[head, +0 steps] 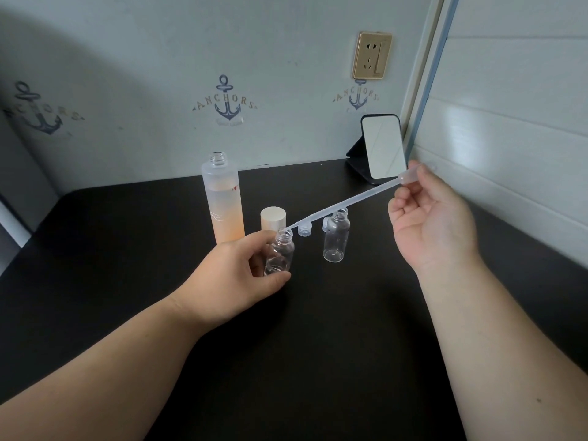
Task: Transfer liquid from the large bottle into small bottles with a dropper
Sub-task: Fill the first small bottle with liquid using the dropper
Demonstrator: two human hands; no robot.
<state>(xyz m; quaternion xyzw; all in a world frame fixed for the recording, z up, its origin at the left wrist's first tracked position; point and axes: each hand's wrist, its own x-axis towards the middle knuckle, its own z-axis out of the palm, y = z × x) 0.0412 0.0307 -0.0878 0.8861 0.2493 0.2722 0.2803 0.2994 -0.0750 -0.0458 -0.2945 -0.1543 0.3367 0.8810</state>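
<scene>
Dropper (343,203) tip sat at the mouth of the small bottle (280,254), bulb pinched by right hand (432,224). Left hand (235,275) gripped that bottle on the bench (127,249), covering its left side. Liquid level hard to read.

dropper (346,202) bulb: mostly hidden by right hand (432,224) | held small bottle (280,253): liquid level unclear

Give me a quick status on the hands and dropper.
Left hand grips small bottle. Right hand pinches dropper bulb, tip at bottle mouth. Nothing blocking.
</scene>
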